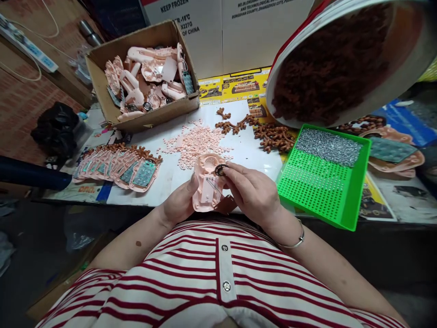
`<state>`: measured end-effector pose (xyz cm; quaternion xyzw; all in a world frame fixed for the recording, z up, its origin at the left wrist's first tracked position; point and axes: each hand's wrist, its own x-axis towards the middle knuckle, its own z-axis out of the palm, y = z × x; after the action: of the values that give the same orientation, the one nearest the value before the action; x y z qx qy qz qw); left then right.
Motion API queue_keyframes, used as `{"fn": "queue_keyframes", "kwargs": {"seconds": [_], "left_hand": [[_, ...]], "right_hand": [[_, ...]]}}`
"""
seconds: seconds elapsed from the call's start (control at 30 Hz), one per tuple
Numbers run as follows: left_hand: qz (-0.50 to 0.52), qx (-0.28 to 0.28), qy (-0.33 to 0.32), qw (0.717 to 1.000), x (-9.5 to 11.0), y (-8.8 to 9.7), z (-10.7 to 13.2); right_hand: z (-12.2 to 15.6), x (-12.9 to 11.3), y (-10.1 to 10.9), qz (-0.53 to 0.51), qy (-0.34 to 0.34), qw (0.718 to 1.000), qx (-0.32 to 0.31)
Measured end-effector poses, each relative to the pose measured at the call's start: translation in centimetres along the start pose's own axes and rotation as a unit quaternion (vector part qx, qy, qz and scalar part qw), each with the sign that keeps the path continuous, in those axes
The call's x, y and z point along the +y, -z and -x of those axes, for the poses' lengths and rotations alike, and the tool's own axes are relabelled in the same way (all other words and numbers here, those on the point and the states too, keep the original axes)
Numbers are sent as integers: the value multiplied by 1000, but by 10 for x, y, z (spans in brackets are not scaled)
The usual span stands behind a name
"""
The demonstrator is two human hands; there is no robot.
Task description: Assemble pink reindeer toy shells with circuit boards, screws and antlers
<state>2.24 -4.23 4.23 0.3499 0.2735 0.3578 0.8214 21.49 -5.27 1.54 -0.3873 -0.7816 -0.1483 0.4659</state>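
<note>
At the far left, an open cardboard box (160,115) holds a loose heap of pale pink plastic shells, smooth and moulded. In front of it, on the white worktop (249,150), a row of finished shells (119,166) lies overlapping, each with a greenish board fitted inside. By my reading these are done, and the heap in the box is yet to be worked.

Next comes a scatter of tiny pink discs (198,141), flat and round.

Your left hand (179,202) holds one pink shell (205,187) just above the near edge of the worktop. Its grip is closed around the shell's left side, with the thumb on the open face. The shell is hollow, and thin wires (213,184) lie across its inside.

Your right hand (254,193) touches the shell's top right corner. Its grip pinches a small dark round part (220,170) between thumb and fingertips. The part looks held at the shell, not yet seated, and no board shows inside, so this piece seems early in its assembly.

Further right are branching brown pieces (273,136), rubbery in look. Beside them sits a bright green perforated tray (317,191), tilted, with small shiny metal screws (329,146) along its far end. Above it, a large round tub (392,86) tips toward you, full of more brown pieces.
</note>
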Motion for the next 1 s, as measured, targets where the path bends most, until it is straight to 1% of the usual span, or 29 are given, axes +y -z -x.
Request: {"fn": "queue_keyframes", "kwargs": {"seconds": [0.17,0.27,0.37,0.47,0.53,0.6,0.73,0.9,0.93,1.0], "left_hand": [[-22,-17,0,1000,-3,-1,0],[-35,7,-2,999,-4,0,-1],[-54,30,-8,998,-4,0,-3],[-60,6,-9,998,-3,-2,-3],[-58,-13,-18,998,-4,-2,-3],[-57,-20,-21,998,-5,-1,-2],[-59,-25,-2,998,-6,2,0],[-43,-63,22,997,-4,-2,1],[-44,-63,32,997,-4,-2,1],[-49,-50,47,996,-4,0,1]], "right_hand": [[-2,0,1,43,-8,999,24],[1,2,3,40,-14,998,46],[2,3,6,-2,-2,998,64],[0,2,8,-53,11,997,53],[-4,0,9,-70,5,996,50],[-6,-1,8,-75,-8,996,53],[-7,-1,6,-63,-24,997,41],[-4,0,5,-68,-18,997,24],[-5,1,5,-70,-18,997,20],[-5,2,5,-75,-41,996,7]]}}
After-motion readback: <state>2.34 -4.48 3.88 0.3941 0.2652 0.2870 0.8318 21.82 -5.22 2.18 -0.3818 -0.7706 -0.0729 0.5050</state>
